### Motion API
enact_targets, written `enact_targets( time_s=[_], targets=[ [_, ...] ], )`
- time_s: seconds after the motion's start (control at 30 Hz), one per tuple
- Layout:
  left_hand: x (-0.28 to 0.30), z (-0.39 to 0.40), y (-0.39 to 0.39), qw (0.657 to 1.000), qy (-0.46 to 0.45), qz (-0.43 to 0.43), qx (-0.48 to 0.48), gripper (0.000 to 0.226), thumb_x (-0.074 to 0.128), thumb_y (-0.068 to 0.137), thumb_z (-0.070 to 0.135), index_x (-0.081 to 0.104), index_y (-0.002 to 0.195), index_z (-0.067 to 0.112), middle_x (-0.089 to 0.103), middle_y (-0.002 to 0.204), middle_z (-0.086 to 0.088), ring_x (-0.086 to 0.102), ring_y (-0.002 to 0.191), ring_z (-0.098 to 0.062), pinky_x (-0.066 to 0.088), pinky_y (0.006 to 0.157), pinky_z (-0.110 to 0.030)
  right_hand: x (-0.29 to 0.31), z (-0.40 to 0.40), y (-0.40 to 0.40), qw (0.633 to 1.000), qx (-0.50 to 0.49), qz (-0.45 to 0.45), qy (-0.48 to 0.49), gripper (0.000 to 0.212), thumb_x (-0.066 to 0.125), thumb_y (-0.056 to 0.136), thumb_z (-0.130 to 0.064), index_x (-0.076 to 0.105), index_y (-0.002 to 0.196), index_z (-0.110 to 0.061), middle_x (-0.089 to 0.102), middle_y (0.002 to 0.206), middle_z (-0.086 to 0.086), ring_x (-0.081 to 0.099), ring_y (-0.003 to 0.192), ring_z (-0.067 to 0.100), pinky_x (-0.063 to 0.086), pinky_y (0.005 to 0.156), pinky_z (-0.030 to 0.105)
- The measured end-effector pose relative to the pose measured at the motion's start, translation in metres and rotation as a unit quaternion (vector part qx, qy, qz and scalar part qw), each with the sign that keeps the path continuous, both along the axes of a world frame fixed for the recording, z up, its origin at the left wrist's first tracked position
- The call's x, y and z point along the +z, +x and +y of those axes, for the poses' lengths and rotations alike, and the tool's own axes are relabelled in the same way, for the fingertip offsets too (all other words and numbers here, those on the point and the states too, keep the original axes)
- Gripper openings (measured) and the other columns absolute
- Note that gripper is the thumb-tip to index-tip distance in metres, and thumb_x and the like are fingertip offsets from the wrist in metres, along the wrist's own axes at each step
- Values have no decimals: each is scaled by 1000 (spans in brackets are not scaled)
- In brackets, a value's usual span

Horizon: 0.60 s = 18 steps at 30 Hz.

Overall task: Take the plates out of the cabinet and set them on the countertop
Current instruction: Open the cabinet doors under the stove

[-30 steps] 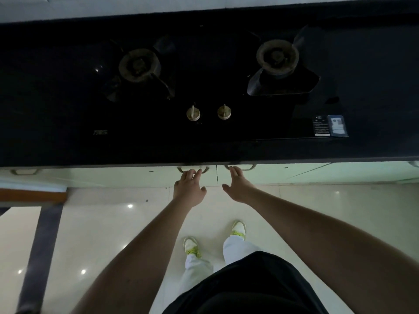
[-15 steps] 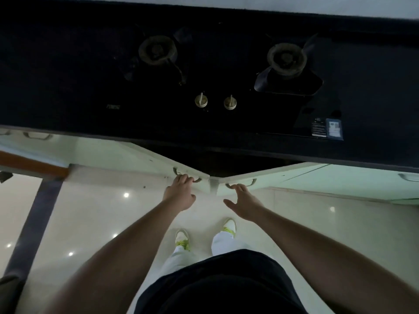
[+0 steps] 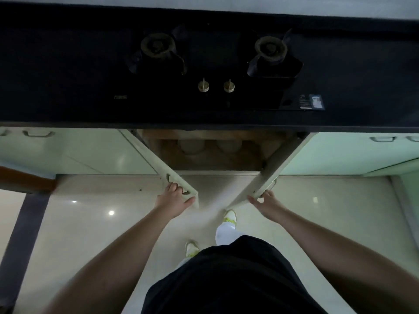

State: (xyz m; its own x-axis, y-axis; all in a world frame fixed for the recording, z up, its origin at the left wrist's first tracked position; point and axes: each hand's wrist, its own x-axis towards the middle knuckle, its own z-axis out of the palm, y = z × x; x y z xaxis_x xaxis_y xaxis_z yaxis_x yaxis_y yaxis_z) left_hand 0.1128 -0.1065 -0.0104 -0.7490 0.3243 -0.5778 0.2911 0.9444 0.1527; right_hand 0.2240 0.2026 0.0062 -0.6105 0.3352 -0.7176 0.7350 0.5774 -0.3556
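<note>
Pale round plates (image 3: 190, 145) sit dim inside the cabinet (image 3: 213, 159) below the black countertop (image 3: 68, 87). Left hand (image 3: 173, 200) grips the left door's handle; right hand (image 3: 266, 201) grips the right door's edge, both doors swung outward.

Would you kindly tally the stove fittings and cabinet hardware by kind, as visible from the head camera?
Burners: 2
Stove knobs: 2
Open cabinet doors: 2
Handles on closed doors: 3, with those at the frame's edges cut off
Total: 9
</note>
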Motion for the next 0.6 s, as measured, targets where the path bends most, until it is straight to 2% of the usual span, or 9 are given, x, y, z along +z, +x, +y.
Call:
enact_targets(
  time_s=[0.13,0.23,0.27,0.33,0.4,0.43,0.5,0.57,0.6],
  targets=[
    [-3,-32,19,1000,-14,-12,23,88,27,87,79,45,141,11,34,151,-7,29,141,-22,45,99,-48,2,-8,7,997,-55,0,47,75,45,93,-59,35,145,-6,30,153,7,51,122,32,44,92,36],
    [2,-47,29,999,-26,-2,48,95,25,85,82,42,144,9,28,158,-9,20,147,-24,24,113,-55,5,-19,20,990,-67,0,124,79,43,95,-56,13,153,-11,12,161,10,34,139,34,36,107,43],
    [3,-49,33,997,-23,16,66,97,27,85,82,37,148,9,23,161,-9,14,150,-24,10,118,-56,7,-22,26,984,-47,8,170,80,41,96,-54,3,155,-15,3,164,10,23,145,33,26,114,44],
    [5,-53,43,990,-1,69,119,106,34,83,83,12,156,10,8,166,-10,-1,153,-25,-14,117,-50,9,-25,35,964,47,52,258,76,40,99,-37,-10,154,-22,-9,164,7,0,150,29,5,120,43],
    [7,-55,50,987,28,118,110,102,39,87,76,-7,158,17,-3,167,-9,-8,153,-25,-19,114,-46,9,-22,43,938,163,85,293,79,40,94,-10,-8,155,-24,-8,164,4,-8,150,25,-1,122,42],
    [8,-54,52,988,35,136,70,92,40,92,68,-5,158,21,-3,167,-8,-8,153,-25,-17,115,-47,9,-20,46,928,211,79,297,80,40,91,-3,-2,156,-23,0,165,5,-3,151,24,2,122,41],
    [9,-51,54,986,46,159,-27,65,43,99,47,24,156,21,9,167,-8,-3,153,-25,-9,120,-50,10,-11,56,908,278,31,310,69,39,90,-4,16,154,-16,22,159,9,13,148,26,12,120,38],
    [6,-46,54,981,48,159,-102,35,47,100,26,58,132,17,25,164,-9,4,153,-24,-5,121,-50,11,3,67,887,316,-11,337,54,37,93,-13,30,147,-10,34,151,10,23,142,27,17,117,36],
    [4,-43,55,980,30,152,-127,31,47,98,19,63,124,17,29,162,-9,6,153,-24,-5,122,-49,11,9,74,878,330,-21,345,52,36,94,-17,33,145,-8,35,150,11,23,141,27,15,118,36]
  ],
)
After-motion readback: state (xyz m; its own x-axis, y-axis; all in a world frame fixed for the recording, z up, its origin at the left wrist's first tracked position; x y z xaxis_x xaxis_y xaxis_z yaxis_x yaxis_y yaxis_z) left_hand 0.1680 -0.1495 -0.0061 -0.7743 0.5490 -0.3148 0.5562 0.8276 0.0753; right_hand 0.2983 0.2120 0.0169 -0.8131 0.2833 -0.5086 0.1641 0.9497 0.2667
